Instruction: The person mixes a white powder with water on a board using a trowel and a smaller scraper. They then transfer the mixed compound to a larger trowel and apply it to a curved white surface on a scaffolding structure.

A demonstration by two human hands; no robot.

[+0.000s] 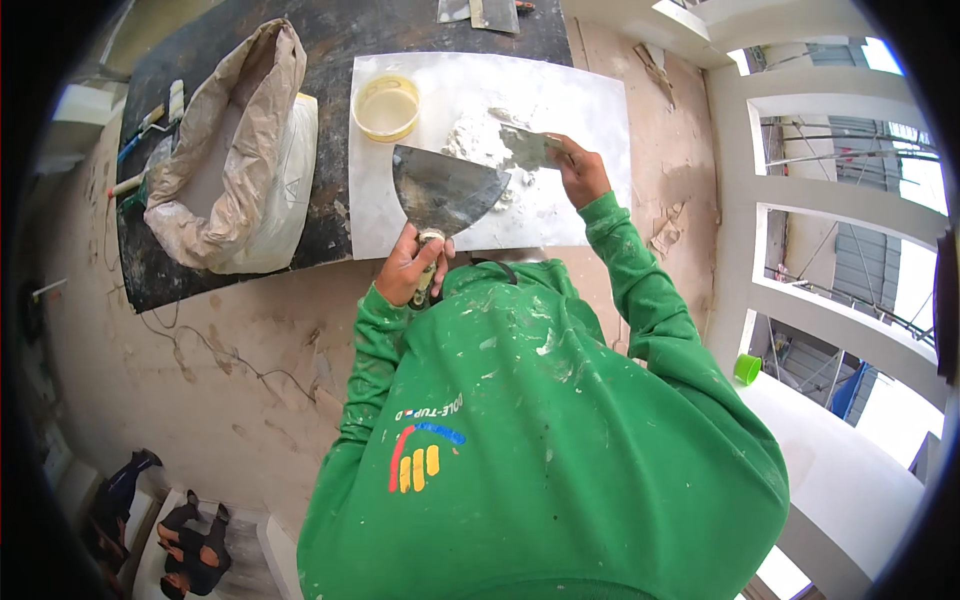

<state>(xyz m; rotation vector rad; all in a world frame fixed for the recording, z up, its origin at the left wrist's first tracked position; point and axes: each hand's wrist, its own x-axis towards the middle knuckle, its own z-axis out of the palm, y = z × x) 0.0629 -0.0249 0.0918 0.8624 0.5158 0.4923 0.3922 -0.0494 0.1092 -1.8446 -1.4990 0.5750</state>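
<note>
My left hand (404,266) is closed round the handle of a wide putty knife (450,190), whose broad, smeared metal blade points away from me over the near part of a white board (590,95). Farther right, my right hand (582,172) grips a smaller scraper (527,150), its flat grey blade turned left against a heap of white plaster (478,138). The plaster looks lumpy and partly powdery, with bits scattered toward the near side. A yellowish plastic tub (388,134) stands on the board's far left.
An open paper sack (270,180) stands left on the dark table (335,100), beside brushes or rollers. Flat blades (492,14) lie at the far edge. A cable (225,352) crosses the floor. A green cup (747,369) sits on the right ledge; a person (205,550) is at lower left.
</note>
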